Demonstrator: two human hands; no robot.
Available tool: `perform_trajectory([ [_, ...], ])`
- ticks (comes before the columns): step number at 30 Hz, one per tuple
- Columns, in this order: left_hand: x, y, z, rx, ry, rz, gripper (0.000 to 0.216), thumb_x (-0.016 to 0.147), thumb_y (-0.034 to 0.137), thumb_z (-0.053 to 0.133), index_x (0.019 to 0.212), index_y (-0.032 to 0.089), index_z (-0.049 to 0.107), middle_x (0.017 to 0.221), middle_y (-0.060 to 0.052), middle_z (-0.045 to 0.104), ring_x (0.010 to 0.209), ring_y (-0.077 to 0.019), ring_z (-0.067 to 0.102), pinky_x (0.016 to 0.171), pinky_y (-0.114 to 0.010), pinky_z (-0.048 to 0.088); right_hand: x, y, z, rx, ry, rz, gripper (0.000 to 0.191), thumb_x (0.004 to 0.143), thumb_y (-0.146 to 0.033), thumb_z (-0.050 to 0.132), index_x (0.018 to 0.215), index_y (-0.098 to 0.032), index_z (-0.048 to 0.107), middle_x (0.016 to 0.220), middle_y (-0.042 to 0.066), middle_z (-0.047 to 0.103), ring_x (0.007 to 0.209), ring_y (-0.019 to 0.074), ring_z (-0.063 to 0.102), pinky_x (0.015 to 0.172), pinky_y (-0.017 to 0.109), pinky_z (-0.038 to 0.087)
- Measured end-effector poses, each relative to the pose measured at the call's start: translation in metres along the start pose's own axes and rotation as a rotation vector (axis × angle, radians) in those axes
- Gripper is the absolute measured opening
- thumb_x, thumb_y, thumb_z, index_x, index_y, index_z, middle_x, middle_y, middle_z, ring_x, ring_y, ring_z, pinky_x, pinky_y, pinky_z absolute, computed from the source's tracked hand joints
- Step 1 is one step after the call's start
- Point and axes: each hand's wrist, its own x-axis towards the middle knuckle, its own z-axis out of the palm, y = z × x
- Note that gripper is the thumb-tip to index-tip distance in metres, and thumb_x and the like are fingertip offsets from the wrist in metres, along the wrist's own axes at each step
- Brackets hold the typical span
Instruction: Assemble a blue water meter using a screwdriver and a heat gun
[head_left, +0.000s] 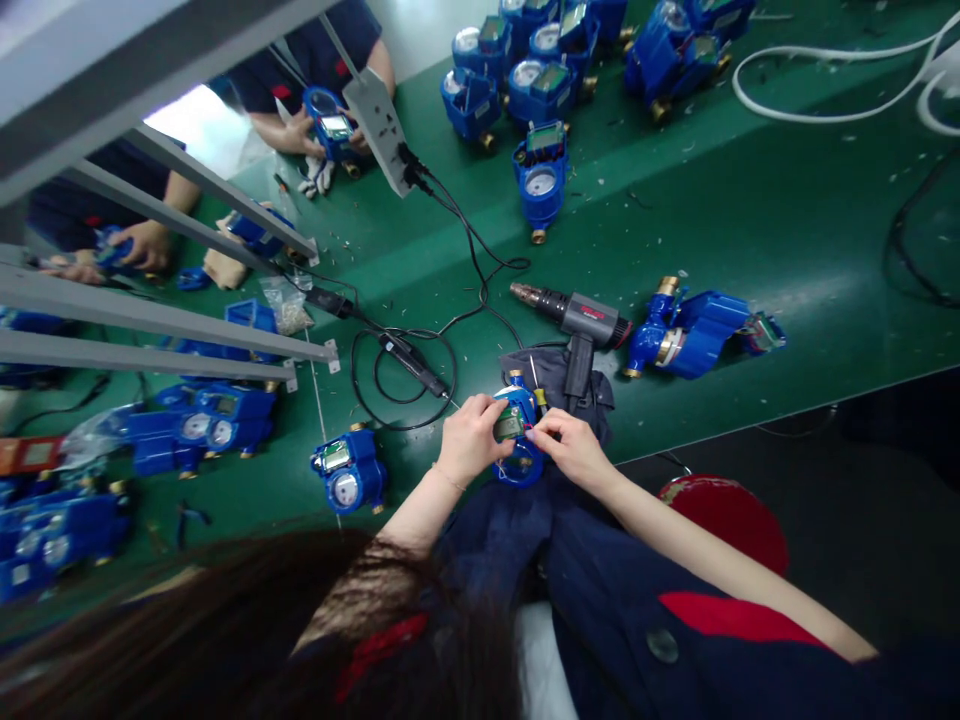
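A blue water meter (520, 468) lies at the bench's front edge, close to my body. My left hand (471, 437) is closed with thumb and fingers on the edges of a green circuit board (511, 424) with a small display, held over the meter. From the other side my right hand (571, 448) pinches at the board's right edge, where a bit of red wire (529, 433) shows at the fingertips. Just behind the meter are a yellow-handled screwdriver (540, 398) and a dark cloth (600, 395). A grey heat gun (589, 320) rests partly on that cloth.
A soldering iron (414, 366) with a looped black cable lies left. Single water meters stand at left (351, 470) and right (686, 335); several more are grouped at the back (540, 90). Grey metal bars (225, 225) and a power strip (379, 125) hang upper left. Co-workers' hands (300, 135) hold meters opposite.
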Motion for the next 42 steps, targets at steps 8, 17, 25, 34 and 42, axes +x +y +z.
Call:
perform_trajectory([
  [8, 0.010, 0.026, -0.002, -0.012, -0.005, 0.043, 0.055, 0.060, 0.028, 0.067, 0.113, 0.024, 0.052, 0.101, -0.005, 0.053, 0.092, -0.0214, 0.048, 0.078, -0.032, 0.042, -0.022, 0.016, -0.023, -0.352, 0.038, -0.328, 0.024, 0.084, -0.021, 0.047, 0.062, -0.016, 0.054, 0.070, 0.003, 0.055, 0.075, 0.0137, 0.045, 0.081, 0.033, 0.029],
  [17, 0.011, 0.028, 0.026, -0.224, 0.140, 0.058, 0.060, 0.056, 0.024, 0.069, 0.115, 0.024, 0.053, 0.110, -0.006, 0.051, 0.101, -0.0238, 0.045, 0.088, -0.038, 0.039, -0.024, 0.033, -0.030, -0.506, -0.117, -0.307, 0.025, 0.087, -0.022, 0.041, 0.066, -0.015, 0.052, 0.070, 0.003, 0.053, 0.072, 0.0142, 0.046, 0.076, 0.030, 0.030],
  [25, 0.011, 0.029, 0.036, -0.345, 0.169, 0.029, 0.069, 0.057, 0.032, 0.072, 0.120, 0.021, 0.046, 0.117, -0.006, 0.053, 0.108, -0.0223, 0.046, 0.094, -0.037, 0.036, -0.010, 0.033, -0.039, -0.516, -0.193, -0.281, 0.031, 0.091, -0.027, 0.035, 0.068, -0.015, 0.053, 0.064, 0.001, 0.054, 0.066, 0.0128, 0.047, 0.069, 0.027, 0.029],
  [34, 0.004, 0.034, 0.040, -0.376, 0.230, -0.177, 0.058, 0.053, 0.036, 0.075, 0.107, 0.025, 0.056, 0.103, -0.003, 0.054, 0.096, -0.0216, 0.046, 0.080, -0.034, 0.044, -0.019, 0.026, -0.029, -0.458, -0.147, -0.278, 0.032, 0.088, -0.026, 0.037, 0.063, -0.013, 0.052, 0.064, 0.007, 0.051, 0.069, 0.0172, 0.044, 0.075, 0.035, 0.028],
  [42, -0.022, 0.026, 0.083, -1.055, 0.350, -0.468, 0.105, 0.045, 0.035, 0.079, 0.133, 0.018, 0.025, 0.136, -0.014, 0.027, 0.125, -0.0273, 0.030, 0.103, -0.042, 0.027, -0.019, 0.052, -0.023, -0.094, -0.253, -0.074, 0.023, 0.082, -0.034, 0.051, 0.069, -0.017, 0.057, 0.070, 0.002, 0.059, 0.072, 0.0153, 0.052, 0.074, 0.031, 0.037],
])
